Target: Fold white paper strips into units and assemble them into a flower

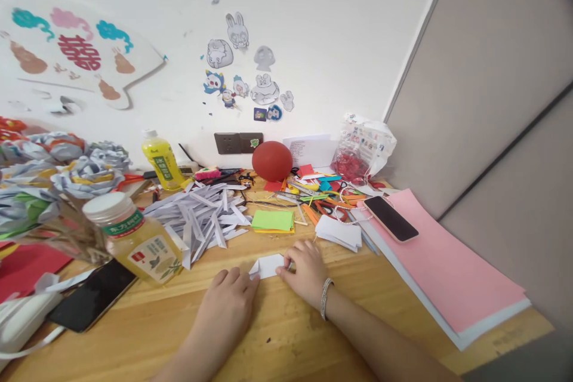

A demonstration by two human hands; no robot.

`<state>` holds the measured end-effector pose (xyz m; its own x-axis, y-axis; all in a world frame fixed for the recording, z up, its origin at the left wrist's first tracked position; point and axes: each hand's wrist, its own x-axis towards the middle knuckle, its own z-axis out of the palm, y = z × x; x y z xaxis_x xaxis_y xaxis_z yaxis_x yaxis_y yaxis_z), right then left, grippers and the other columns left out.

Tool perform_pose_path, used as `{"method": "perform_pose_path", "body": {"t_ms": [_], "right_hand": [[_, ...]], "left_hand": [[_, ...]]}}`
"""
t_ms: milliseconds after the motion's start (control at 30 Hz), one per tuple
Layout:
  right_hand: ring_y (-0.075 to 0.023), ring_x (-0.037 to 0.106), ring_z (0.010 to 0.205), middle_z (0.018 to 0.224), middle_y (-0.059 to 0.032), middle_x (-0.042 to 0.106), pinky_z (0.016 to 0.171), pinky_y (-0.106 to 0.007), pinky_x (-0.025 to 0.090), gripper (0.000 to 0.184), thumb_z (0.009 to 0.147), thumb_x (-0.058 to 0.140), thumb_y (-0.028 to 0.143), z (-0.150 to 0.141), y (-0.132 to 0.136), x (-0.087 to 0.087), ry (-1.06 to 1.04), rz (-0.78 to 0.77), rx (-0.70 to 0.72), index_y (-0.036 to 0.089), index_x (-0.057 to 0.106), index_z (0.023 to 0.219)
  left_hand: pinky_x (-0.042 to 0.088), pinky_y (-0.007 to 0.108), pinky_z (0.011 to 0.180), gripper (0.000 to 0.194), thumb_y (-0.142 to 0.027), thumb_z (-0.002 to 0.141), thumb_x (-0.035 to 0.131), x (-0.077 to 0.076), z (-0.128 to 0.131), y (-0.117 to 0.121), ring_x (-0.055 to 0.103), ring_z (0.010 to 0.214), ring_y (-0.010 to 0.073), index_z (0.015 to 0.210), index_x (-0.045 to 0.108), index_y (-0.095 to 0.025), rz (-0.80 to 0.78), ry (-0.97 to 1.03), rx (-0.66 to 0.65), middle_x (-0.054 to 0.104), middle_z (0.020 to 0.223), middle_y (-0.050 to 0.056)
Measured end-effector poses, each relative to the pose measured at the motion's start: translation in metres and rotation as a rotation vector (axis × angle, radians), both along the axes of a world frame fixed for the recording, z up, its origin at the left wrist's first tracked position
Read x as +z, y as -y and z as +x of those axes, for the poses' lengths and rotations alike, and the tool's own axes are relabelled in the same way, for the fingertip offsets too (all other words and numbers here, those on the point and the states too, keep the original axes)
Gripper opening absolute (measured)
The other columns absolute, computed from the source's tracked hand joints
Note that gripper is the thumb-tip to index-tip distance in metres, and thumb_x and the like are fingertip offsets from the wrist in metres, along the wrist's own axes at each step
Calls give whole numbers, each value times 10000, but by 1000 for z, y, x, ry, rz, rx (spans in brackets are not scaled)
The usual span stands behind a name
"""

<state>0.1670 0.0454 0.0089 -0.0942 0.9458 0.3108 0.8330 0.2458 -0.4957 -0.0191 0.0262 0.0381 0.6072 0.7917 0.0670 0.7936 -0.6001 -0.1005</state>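
A small white folded paper [268,265] lies on the wooden table [286,334] between my two hands. My left hand [228,301] rests flat with its fingertips on the paper's left edge. My right hand [304,268], with a bracelet at the wrist, presses its curled fingers onto the paper's right edge. A pile of folded white paper pieces [201,221] lies just behind, and a stack of green and yellow paper squares [273,221] sits beyond the paper.
A juice bottle [134,239] and a dark phone [92,295] stand at left by paper flowers [58,173]. A second bottle [163,161], a red ball [271,160], coloured paper scraps [322,188], a phone [390,218] on pink sheets [447,268] lie behind and right.
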Motion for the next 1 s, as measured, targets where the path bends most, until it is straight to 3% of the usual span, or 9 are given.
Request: {"method": "perform_pose_path", "body": {"t_ms": [133,267,433,500,633,733,900,1000], "right_hand": [[-167,479,795,766,23,568,730,-284,313,113,702,689,205,5,-2,1,-82,-21,30,206,585,746],[-159,489,798,770,27,579,739,-279,327,207,710,657,111,14,-3,1,-153,-41,94,221,621,881],[-173,492,828,816,-7,594,756,-304,332,142,756,646,188,17,3,3,-30,1,188,244,683,880],[-175,489,805,791,-12,586,747,-311,334,109,759,649,239,13,9,6,61,40,270,230,685,862],[-170,486,773,774,-2,583,730,-306,347,147,777,630,317,1,24,10,200,69,568,250,662,905],[-179,495,798,852,-20,602,742,-314,373,242,820,562,316,-2,28,14,201,110,705,255,604,1050],[-197,462,1047,1179,-74,560,909,-351,374,459,834,418,114,10,15,18,82,121,503,196,427,1286],[-187,432,1108,1265,-40,532,943,-342,358,464,829,413,85,18,9,15,190,118,613,211,456,1273]], "left_hand": [[436,421,733,401,-56,773,444,4,-4,0,585,855,284,1106,624,-185,-86,18,57,673,850,97],[440,411,754,428,-44,759,446,8,-8,-2,596,882,274,1109,624,-216,-160,43,76,681,863,76],[442,384,744,344,-126,854,406,3,-12,-8,617,845,247,1094,629,-233,-144,115,89,688,862,68],[438,386,751,302,-180,881,403,2,-12,-10,619,854,249,1068,638,-212,-120,147,120,689,887,78],[423,390,773,283,-279,877,474,-2,-10,-12,612,897,268,1097,618,-175,-83,187,151,685,933,103],[411,370,762,296,-310,854,530,-7,-10,-15,606,882,258,1113,604,-188,-61,201,78,679,937,96],[369,323,720,315,-386,860,528,-14,-15,-21,587,784,209,1129,591,-234,4,199,-141,650,804,51],[360,322,702,331,-392,850,545,-13,-15,-22,576,765,212,1151,581,-257,33,165,-174,641,772,45]]}}
